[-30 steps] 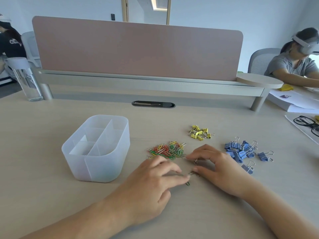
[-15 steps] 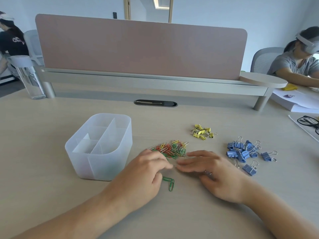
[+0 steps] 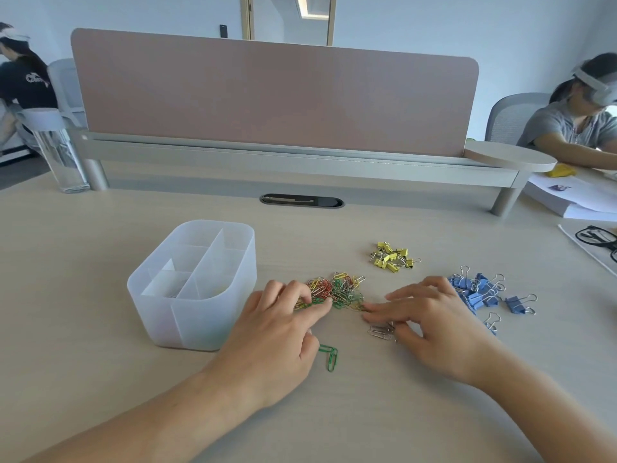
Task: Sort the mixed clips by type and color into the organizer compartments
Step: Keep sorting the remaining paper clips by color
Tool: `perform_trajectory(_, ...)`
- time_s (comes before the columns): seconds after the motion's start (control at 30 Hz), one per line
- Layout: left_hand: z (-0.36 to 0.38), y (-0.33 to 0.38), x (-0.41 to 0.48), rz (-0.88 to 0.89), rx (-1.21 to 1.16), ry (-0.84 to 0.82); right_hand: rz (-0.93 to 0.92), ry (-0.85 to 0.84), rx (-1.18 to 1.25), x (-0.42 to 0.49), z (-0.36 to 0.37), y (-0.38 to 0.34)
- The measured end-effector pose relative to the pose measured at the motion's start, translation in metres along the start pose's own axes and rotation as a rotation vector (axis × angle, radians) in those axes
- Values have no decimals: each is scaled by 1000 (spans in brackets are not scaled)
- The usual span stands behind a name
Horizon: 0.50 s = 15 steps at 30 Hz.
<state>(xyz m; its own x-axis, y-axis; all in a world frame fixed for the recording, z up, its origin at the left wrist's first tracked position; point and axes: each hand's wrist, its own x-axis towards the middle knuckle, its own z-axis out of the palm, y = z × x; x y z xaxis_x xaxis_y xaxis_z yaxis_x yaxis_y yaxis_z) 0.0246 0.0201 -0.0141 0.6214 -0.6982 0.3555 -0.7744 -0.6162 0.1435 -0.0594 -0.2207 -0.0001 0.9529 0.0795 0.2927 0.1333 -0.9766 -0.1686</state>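
Note:
A mixed pile of coloured paper clips [image 3: 337, 289] lies mid-table. My left hand [image 3: 277, 332] reaches into its near left edge, fingertips pressing on a green clip [image 3: 315, 304]. My right hand [image 3: 430, 324] lies flat at the pile's right edge, its fingers stretched toward the clips. A few silver paper clips [image 3: 380, 331] sit by its thumb. Two green paper clips [image 3: 330, 356] lie loose near my left hand. The translucent white organizer [image 3: 157, 315] stands to the left; what its compartments hold is not clear. Yellow binder clips [image 3: 393, 257] and blue binder clips [image 3: 477, 292] lie in separate heaps.
A pink divider screen [image 3: 273, 95] on a grey shelf closes off the back of the desk. A clear water bottle [image 3: 63, 155] stands far left. Black glasses [image 3: 597, 237] and papers [image 3: 574, 198] lie at the right. Two other people sit at the sides.
My left hand has moved forward from the two green clips into the pile. My right hand has shifted slightly right, uncovering the silver clips by its thumb.

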Motion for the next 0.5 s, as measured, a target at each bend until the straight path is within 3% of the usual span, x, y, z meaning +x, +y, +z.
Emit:
perform_trajectory(0.13,1,-1,2,-7,12,-19,-9,134,16,-2,-4,-1)
perform_trajectory(0.3,4,4,7,-1,14,-64,-74,77,-21,1,4,-6)
perform_trajectory(0.5,2,7,10,60,-27,-27,53,179,-11,2,5,4)
